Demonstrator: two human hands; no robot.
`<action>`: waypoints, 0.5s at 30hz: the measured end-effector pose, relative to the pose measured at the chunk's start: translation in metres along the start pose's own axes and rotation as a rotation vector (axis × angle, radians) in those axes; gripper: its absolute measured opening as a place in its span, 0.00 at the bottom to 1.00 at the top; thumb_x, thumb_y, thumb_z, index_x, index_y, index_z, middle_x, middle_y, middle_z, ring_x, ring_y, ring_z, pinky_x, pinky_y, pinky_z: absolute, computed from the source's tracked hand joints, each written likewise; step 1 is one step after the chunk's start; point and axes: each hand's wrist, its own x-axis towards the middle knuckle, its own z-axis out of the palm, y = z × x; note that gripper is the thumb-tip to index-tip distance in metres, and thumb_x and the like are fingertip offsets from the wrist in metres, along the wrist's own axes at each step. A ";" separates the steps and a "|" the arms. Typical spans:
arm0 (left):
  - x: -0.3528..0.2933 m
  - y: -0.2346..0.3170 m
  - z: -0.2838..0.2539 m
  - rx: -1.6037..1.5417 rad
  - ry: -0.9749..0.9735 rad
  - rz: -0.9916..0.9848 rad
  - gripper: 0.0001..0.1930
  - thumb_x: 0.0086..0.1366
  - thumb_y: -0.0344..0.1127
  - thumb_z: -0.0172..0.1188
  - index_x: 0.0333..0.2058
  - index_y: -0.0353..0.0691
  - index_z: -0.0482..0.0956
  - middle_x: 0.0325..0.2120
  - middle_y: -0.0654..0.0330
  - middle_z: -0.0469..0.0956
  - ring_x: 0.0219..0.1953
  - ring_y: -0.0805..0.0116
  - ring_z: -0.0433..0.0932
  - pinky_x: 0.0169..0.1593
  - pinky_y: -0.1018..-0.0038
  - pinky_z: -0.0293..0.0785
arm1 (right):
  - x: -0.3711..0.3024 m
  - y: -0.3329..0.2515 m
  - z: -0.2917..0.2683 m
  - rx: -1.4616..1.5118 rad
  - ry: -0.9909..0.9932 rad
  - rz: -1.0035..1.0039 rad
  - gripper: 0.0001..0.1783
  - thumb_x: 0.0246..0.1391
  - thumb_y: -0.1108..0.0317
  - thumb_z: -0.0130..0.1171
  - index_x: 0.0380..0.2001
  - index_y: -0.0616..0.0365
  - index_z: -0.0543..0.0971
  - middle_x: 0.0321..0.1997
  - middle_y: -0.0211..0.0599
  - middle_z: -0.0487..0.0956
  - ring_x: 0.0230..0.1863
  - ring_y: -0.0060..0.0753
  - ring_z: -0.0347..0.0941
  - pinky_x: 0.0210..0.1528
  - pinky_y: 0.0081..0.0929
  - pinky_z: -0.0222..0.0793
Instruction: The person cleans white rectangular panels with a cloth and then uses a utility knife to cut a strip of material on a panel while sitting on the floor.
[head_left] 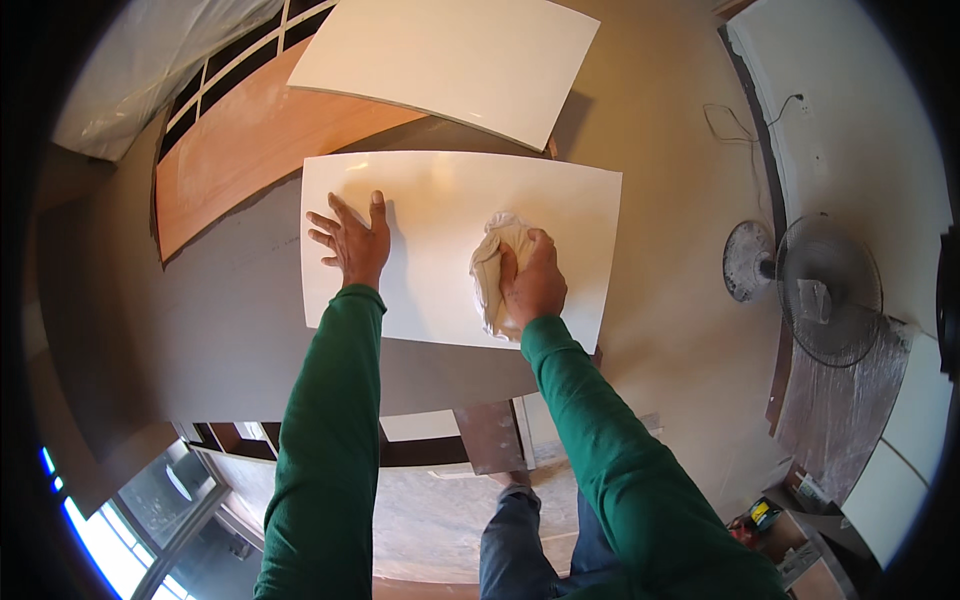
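Note:
A glossy white panel (430, 300) lies flat in front of me on a grey-brown board (240, 310). On its left part my left hand (358, 238) is spread out, fingers apart and holding nothing. Toward the right part of the panel, my right hand (535, 280) grips a bunched whitish cloth (490, 265) that rests on the white surface. The fingers curl over the cloth's right side, and its folds hide some of what lies under them. Green sleeves cover both forearms.
Beyond lies a second white panel (450, 65) over a reddish plywood sheet (265, 140). Clear plastic sheeting (160, 70) hangs far left. To the right stand a fan (830, 290) and a loose cable (735, 125) by the wall. Assorted tools (765, 515) sit lower right.

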 end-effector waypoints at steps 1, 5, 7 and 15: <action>0.014 0.004 0.001 -0.027 0.016 -0.002 0.55 0.69 0.76 0.49 0.80 0.48 0.38 0.77 0.30 0.25 0.78 0.22 0.25 0.70 0.20 0.35 | -0.003 -0.002 0.010 -0.013 0.008 -0.036 0.28 0.68 0.50 0.59 0.60 0.58 0.70 0.51 0.52 0.80 0.47 0.60 0.82 0.45 0.52 0.81; 0.011 0.016 0.036 0.187 0.236 -0.007 0.49 0.71 0.78 0.38 0.80 0.57 0.42 0.78 0.31 0.28 0.78 0.24 0.26 0.68 0.18 0.32 | 0.024 -0.011 0.029 -0.143 0.021 -0.148 0.24 0.69 0.50 0.58 0.56 0.57 0.71 0.46 0.50 0.80 0.42 0.57 0.83 0.39 0.50 0.82; 0.012 0.011 0.037 0.201 0.272 -0.001 0.48 0.71 0.79 0.37 0.80 0.58 0.42 0.78 0.31 0.30 0.78 0.24 0.28 0.68 0.18 0.31 | 0.071 -0.041 0.044 -0.145 0.039 -0.161 0.22 0.69 0.50 0.57 0.52 0.57 0.72 0.44 0.48 0.80 0.39 0.55 0.83 0.36 0.48 0.81; 0.009 0.010 0.051 0.293 0.259 0.020 0.48 0.71 0.77 0.42 0.80 0.63 0.39 0.79 0.34 0.29 0.78 0.23 0.30 0.67 0.17 0.33 | 0.127 -0.097 0.105 -0.121 -0.045 -0.413 0.15 0.66 0.56 0.58 0.48 0.54 0.74 0.40 0.45 0.79 0.36 0.48 0.83 0.34 0.47 0.81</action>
